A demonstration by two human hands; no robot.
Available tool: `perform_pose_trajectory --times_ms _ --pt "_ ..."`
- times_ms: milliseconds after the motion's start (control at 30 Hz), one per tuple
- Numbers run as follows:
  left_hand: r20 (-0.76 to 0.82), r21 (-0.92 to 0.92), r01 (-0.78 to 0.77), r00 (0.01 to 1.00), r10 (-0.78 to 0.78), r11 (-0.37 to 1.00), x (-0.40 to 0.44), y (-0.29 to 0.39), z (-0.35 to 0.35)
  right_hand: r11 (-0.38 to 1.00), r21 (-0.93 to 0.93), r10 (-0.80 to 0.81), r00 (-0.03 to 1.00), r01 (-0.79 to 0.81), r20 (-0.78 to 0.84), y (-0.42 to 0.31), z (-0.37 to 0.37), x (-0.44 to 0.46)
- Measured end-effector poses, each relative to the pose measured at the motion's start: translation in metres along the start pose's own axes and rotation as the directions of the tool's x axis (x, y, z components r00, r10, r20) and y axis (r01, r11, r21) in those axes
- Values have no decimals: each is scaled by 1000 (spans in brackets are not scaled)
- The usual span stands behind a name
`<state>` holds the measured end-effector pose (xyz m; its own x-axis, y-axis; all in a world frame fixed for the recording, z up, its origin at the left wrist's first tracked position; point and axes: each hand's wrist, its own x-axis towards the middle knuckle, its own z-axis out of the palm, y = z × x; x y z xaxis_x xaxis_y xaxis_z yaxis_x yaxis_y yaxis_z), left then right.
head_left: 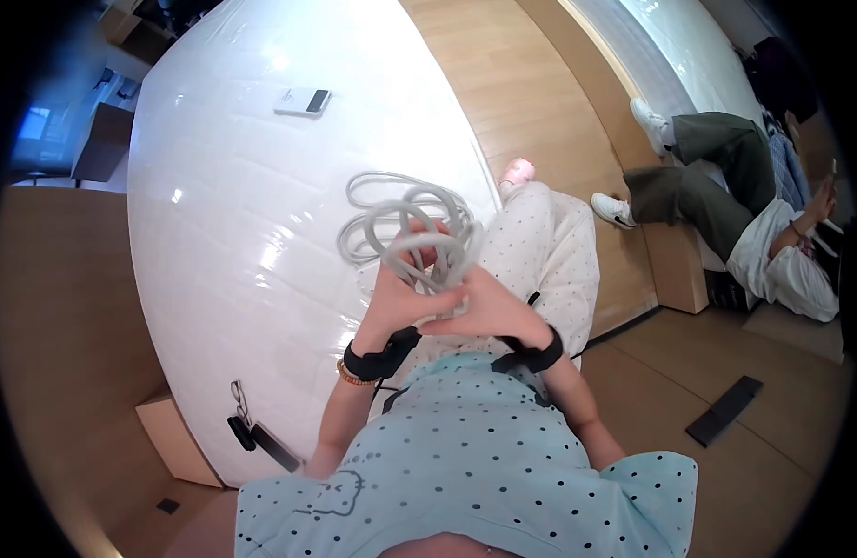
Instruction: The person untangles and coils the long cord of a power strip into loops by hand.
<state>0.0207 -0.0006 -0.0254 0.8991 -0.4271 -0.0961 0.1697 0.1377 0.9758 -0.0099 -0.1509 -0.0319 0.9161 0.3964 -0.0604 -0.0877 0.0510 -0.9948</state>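
Grey cable (450, 244) gathered in loose coils sits between a seated person's two hands, its largest loop reaching beyond them over the plastic-wrapped mattress (233, 242), long axis roughly crosswise. The left hand (398, 296) grasps the coils with curled fingers; the right hand (482, 305), partly closed, grips their other side, fingertips hidden. The thumbs point inward.

White device (302, 101) on mattress (224, 232); dark strip (724, 411) on floor (647, 400); person (712, 200) in white shoes (611, 210).
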Motion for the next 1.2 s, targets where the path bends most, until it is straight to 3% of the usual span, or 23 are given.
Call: perform_pose_trajectory --times_ms 33,133,200,233,333,367,467,500,600,633,733,767,800,867,967,1000,1067,1100,1167,1200 --pt "40 95 -56 998 53 994 -2 2 0 999 41 -31 1000 31 1 -8 -6 -3" --pt "-2 156 -55 998 56 986 -9 6 -1 995 62 -82 996 84 -43 -17 -29 -12" --pt "160 1 42 986 -42 999 -11 -3 -13 964 176 -192 980 197 -48 -24 -40 -8" --pt "245 -69 100 966 -80 993 -11 -5 -16 964 93 -245 968 248 -48 -27 -40 -6" --pt "288 46 104 951 -113 993 -13 3 -6 958 -74 -278 960 278 -1 -25 -28 -1" --pt "337 150 8 940 -59 989 -13 -5 -7 943 -54 -330 943 327 -53 -20 -22 3" --pt "241 -179 158 964 -113 971 -17 -22 -5 968 -35 -250 933 249 -259 -16 -17 2" --pt "106 -80 85 991 -77 993 -17 -13 4 972 -94 -232 938 215 -256 -23 -19 0" --pt "39 -37 36 999 -34 999 -17 -20 -12 825 -453 -450 878 338 -165 -25 -27 2" --pt "-111 -45 1 994 -6 999 -18 -23 -10 845 -422 -436 880 328 -189 -27 -29 0" --pt "-304 -95 49 950 -76 994 -18 -15 -16 917 -274 -363 891 290 -273 -32 -35 -4" --pt "-300 -103 24 952 -54 994 -15 -16 -26 944 -187 -318 898 271 -305 -32 -38 -6" --pt "-247 -174 -50 969 5 983 -14 -22 -37 963 -98 -271 903 253 -333 -32 -42 -9" --pt "-151 -323 -178 979 135 930 -14 -33 -59 952 -129 -305 904 278 -300 -32 -53 -11" --pt "85 -298 -152 979 185 942 -9 -28 -71 927 -239 -333 928 290 -166 -43 -58 -11" --pt "92 -33 -139 986 142 990 -12 -28 -71 923 -265 -314 943 278 -106 -52 -55 -8" --pt "107 506 -101 993 54 857 -17 -29 -69 880 -337 -356 935 333 -5 -55 -43 1" --pt "124 283 -116 989 84 952 -12 -14 -41 836 -379 -414 909 397 38 -52 -35 7" --pt "260 178 42 961 -88 983 -7 -11 -35 754 -413 -489 856 511 166 -50 -26 18" --pt "238 155 138 956 -172 978 -7 -14 -34 745 -389 -517 838 542 177 -48 -23 22"
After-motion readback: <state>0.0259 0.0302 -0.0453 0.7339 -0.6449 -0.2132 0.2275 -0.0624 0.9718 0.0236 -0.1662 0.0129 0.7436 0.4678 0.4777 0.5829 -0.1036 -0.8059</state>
